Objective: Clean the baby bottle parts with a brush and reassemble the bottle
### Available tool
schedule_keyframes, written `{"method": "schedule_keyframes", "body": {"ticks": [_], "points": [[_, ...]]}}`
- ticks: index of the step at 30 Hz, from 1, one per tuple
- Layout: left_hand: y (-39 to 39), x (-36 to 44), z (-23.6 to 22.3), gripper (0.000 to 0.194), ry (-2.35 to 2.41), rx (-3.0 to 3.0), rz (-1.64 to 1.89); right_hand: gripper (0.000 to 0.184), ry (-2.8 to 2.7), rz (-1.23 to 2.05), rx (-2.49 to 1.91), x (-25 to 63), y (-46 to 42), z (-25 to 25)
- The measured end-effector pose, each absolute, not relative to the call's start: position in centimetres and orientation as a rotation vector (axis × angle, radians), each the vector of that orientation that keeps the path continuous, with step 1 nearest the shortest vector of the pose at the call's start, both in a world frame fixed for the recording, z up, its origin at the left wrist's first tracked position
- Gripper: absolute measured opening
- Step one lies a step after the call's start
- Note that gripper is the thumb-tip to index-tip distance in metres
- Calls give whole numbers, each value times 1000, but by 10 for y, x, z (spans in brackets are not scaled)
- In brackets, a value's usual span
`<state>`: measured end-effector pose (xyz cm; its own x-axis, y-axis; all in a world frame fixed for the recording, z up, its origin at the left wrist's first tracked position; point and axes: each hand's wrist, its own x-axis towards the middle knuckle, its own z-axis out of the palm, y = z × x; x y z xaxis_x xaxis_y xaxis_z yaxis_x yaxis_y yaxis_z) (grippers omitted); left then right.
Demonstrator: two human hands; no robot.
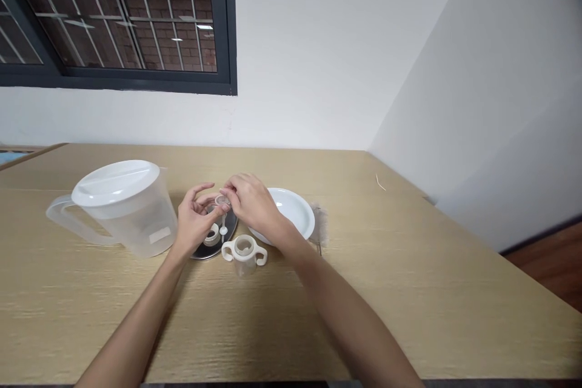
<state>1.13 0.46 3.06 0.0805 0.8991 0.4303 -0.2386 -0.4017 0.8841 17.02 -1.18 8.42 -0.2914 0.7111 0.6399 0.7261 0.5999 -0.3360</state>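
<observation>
I have left fingers (pixel 219 211) and right fingers (pixel 232 196) both pinching what looks like a clear straw piece (pixel 223 230), apart from the handled cup (pixel 245 265).

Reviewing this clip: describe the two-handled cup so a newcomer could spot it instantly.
On the wooden table, find the big clear pitcher at left and the white plate to its right. Between them, nearer the camera, stands a small see-through cup. Unlike the pitcher with its single handle, it has two white handles, one per side.
</observation>
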Motion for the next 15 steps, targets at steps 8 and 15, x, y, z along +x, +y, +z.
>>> {"method": "schedule_keyframes", "body": {"ticks": [8, 15], "points": [[5, 10, 29, 57, 727, 1488, 1493, 13, -1997, 48, -1146, 172, -16, 90], [5, 12, 28, 57, 723, 1503, 1510, 12, -2047, 99, -1119, 174, -17, 90]]}}
